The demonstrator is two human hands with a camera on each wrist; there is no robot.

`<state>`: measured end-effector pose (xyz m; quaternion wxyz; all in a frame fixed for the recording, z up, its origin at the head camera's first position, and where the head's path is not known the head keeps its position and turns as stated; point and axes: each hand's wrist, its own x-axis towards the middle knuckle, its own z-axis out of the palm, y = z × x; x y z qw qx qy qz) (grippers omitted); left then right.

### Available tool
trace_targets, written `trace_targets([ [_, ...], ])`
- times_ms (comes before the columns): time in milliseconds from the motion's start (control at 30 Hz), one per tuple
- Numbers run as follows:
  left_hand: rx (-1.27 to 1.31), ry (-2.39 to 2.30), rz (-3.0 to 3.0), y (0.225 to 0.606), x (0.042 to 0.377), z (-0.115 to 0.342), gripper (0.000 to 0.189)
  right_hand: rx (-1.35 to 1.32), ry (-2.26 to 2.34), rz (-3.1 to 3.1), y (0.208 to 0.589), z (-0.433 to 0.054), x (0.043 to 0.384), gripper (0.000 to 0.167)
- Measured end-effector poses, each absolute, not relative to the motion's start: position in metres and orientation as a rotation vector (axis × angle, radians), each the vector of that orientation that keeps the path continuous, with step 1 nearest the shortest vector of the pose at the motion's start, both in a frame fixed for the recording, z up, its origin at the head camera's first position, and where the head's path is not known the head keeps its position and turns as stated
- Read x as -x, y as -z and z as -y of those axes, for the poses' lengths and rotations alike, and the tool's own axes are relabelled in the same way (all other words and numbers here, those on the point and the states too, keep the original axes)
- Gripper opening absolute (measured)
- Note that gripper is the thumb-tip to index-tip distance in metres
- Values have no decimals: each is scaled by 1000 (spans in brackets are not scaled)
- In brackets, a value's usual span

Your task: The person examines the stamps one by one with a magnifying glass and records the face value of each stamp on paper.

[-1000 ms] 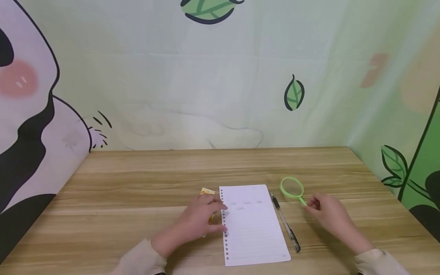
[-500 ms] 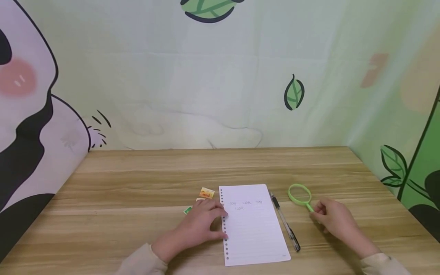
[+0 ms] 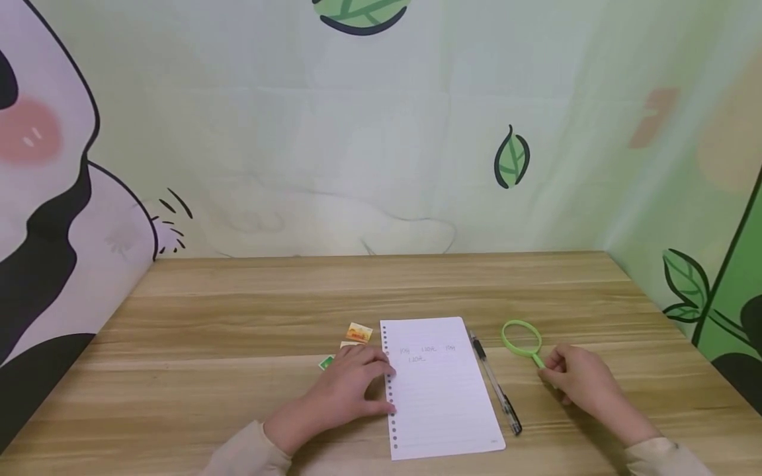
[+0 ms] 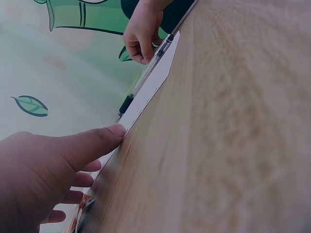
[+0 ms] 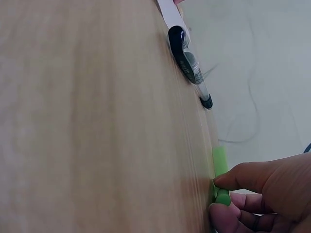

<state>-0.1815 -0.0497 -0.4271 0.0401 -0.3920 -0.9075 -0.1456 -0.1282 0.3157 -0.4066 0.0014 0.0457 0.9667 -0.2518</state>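
Note:
My right hand [image 3: 580,377] pinches the handle of a green magnifying glass [image 3: 538,360], its round lens pointing away to the upper left, low over the table. In the right wrist view, thumb and fingertips close on the green handle end [image 5: 223,196]. A sheet of lined, hole-punched paper [image 3: 443,403] with handwriting near its top lies in the middle. My left hand [image 3: 348,387], fingers relaxed and spread, rests with thumb and fingertips at the sheet's punched left edge. Beyond it show an orange stamp-like slip [image 3: 360,332] and a green one [image 3: 326,362], the latter partly hidden by the hand.
A black-capped clear pen [image 3: 495,383] lies along the sheet's right edge, between paper and magnifying glass. The wooden table [image 3: 238,297] ends at the back against a printed cloth [image 3: 357,145] with leaves and a panda.
My right hand has drawn the magnifying glass rightward and nearer to me. My left hand has slid slightly toward me along the paper's edge, uncovering more of the small slips.

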Motion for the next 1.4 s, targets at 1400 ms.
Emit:
trace_targets([
  [1400, 1216, 457, 2750, 432, 184, 52, 48, 500, 904, -3045, 393, -274, 153, 19],
])
